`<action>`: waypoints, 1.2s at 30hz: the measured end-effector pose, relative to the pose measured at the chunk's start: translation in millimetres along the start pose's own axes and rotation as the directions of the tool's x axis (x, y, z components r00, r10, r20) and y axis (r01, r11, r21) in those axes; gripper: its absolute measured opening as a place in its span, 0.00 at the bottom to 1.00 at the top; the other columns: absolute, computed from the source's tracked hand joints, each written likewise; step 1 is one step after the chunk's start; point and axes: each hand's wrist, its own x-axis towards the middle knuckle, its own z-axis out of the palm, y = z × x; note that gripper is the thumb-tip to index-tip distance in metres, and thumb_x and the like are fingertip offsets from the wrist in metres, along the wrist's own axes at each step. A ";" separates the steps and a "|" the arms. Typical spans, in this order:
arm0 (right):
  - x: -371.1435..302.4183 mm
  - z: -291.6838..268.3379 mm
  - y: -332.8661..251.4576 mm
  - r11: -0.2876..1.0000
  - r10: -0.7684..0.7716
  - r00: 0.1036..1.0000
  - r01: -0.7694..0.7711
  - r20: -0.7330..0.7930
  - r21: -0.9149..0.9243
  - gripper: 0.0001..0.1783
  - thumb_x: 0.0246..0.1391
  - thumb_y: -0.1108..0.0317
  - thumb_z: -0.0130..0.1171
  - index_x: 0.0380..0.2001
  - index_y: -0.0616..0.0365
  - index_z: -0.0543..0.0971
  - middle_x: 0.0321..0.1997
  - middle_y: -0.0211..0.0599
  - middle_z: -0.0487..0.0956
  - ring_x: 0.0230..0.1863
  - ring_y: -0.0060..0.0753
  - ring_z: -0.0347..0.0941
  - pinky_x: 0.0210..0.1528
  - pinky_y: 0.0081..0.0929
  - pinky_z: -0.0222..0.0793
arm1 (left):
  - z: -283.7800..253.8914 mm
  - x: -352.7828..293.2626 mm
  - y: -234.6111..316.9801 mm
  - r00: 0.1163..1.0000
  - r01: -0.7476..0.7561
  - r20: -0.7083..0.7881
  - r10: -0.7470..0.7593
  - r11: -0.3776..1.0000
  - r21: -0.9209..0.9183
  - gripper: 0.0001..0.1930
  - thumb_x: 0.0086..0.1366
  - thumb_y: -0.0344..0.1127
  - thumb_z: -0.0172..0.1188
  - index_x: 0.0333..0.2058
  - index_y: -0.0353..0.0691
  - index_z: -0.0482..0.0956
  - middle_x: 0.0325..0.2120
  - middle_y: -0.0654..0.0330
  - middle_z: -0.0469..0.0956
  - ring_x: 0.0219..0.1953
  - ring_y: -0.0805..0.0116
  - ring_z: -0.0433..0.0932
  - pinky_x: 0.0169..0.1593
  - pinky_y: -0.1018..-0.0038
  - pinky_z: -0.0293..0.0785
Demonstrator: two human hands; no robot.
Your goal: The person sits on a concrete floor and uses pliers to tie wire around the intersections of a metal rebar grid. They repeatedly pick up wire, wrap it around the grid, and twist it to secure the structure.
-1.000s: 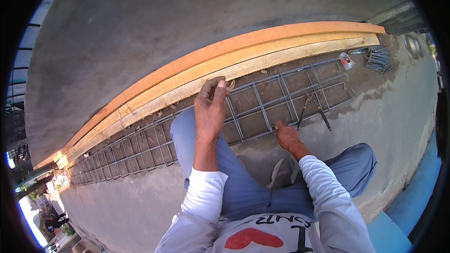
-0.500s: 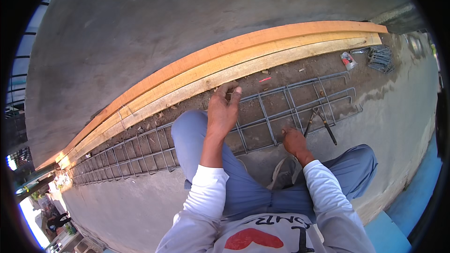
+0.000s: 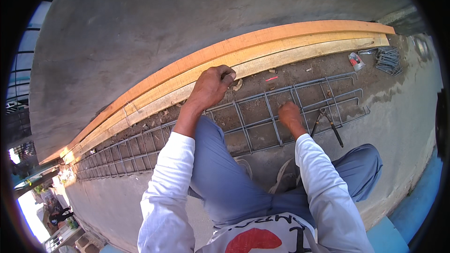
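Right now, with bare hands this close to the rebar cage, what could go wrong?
The bare right hand could be scraped or pinched against the bars of the rebar cage.

The pincers, lying at the cage with their handles spread, might get knocked if the right forearm swings outward.

The hooked bar ends are uncovered and might snag the right trouser leg if it shifts toward them.

rebar cage (image 3: pixel 243 127): partly behind knee (image 3: pixel 209 133) | hands (image 3: pixel 211 85) (image 3: pixel 291 114): contents unclear
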 end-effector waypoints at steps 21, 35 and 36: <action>60.5 17.3 -23.5 0.423 0.060 0.861 -0.481 0.506 0.768 0.07 0.65 0.65 0.56 0.31 0.50 0.76 0.20 0.24 0.68 0.16 0.20 0.58 0.15 0.23 0.51 | 256.8 157.4 -106.3 0.976 0.161 0.131 -0.175 0.980 0.116 0.27 0.63 0.55 0.63 0.41 0.31 0.85 0.45 0.39 0.81 0.53 0.47 0.80 0.56 0.61 0.75; 62.7 4.8 -38.2 0.992 -0.121 0.973 0.110 0.196 0.069 0.25 0.64 0.50 0.49 0.47 0.61 0.83 0.55 0.54 0.79 0.61 0.56 0.71 0.64 0.45 0.65 | 242.6 110.2 -77.4 0.914 0.257 -0.166 -0.369 0.846 -0.467 0.16 0.63 0.42 0.66 0.39 0.32 0.83 0.38 0.42 0.84 0.42 0.42 0.83 0.47 0.57 0.76; 58.2 -4.1 -44.3 0.994 -0.110 0.964 0.110 0.241 0.012 0.25 0.64 0.51 0.49 0.46 0.60 0.83 0.55 0.53 0.79 0.61 0.56 0.71 0.64 0.45 0.65 | 246.8 100.1 -69.1 0.891 0.237 -0.245 -0.382 0.852 -0.466 0.15 0.63 0.41 0.65 0.39 0.32 0.83 0.36 0.43 0.84 0.40 0.41 0.83 0.46 0.56 0.76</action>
